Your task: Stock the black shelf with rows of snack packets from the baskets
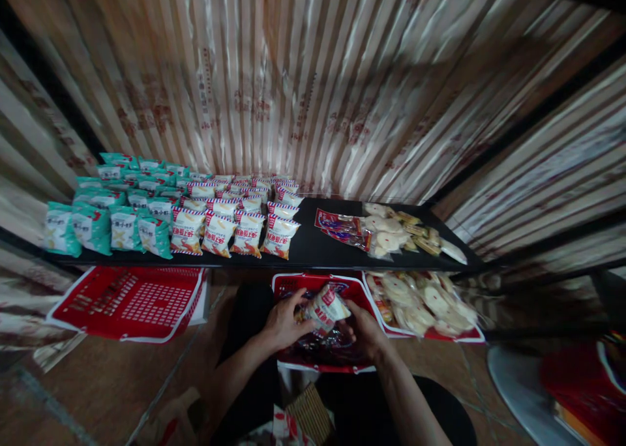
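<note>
Over a red basket (pixel 366 296) in front of me, my left hand (pixel 286 322) grips a small white and red snack bag (pixel 328 308) between thumb and fingers. At the right end of that bag is my right hand (pixel 366 332), its fingers curled round the corner. Dark, shiny packets (pixel 323 351) lie in the basket beneath my hands. Similar white bags with striped tops (pixel 249 234) stand in rows on the black shelf (pixel 313 253), beside rows of teal bags (pixel 124 227).
Red-purple packets (pixel 342 227) and clear bags of pale, flat food (pixel 388 237) lie on the shelf's right side. A second basket (pixel 482 336) holds more pale packs. Another red basket (pixel 147 302) sits left. A grey stool (pixel 518 394) stands at right.
</note>
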`<state>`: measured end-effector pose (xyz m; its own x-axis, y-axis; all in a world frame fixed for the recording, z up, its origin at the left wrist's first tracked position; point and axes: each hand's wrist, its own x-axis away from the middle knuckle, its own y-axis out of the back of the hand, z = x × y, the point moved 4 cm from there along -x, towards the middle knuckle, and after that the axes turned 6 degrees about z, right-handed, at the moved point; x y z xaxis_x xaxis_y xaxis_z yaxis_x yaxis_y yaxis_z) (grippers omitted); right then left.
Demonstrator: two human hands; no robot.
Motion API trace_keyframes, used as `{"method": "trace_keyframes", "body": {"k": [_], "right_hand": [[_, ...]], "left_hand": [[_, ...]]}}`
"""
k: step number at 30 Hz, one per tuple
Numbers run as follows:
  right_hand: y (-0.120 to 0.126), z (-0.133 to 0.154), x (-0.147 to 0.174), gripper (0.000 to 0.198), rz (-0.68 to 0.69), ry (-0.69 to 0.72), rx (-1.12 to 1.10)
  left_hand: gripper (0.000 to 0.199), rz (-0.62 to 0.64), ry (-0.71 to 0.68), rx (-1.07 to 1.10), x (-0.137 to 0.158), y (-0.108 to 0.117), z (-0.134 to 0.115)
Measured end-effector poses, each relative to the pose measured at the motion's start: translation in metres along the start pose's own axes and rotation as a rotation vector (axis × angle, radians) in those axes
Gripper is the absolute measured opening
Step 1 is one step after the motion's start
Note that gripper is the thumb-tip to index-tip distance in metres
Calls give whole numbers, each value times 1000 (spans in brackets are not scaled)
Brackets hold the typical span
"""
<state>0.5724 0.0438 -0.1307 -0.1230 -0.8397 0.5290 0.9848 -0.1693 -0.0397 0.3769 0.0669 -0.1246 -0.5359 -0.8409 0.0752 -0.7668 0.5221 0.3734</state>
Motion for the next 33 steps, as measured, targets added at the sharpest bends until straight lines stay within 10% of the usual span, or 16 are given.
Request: {"method": "trace_keyframes", "body": {"k": [6, 20, 33], "right_hand": [[-24, 28, 1, 42, 36, -33, -96], [-107, 45, 5, 42, 160, 384, 43], [-174, 55, -29, 46, 211, 495, 231]], "left_hand": [[44, -98, -9, 194, -1, 4, 5], [42, -373, 107, 589, 5, 62, 11], [42, -483, 137, 349, 8, 119, 48]]}}
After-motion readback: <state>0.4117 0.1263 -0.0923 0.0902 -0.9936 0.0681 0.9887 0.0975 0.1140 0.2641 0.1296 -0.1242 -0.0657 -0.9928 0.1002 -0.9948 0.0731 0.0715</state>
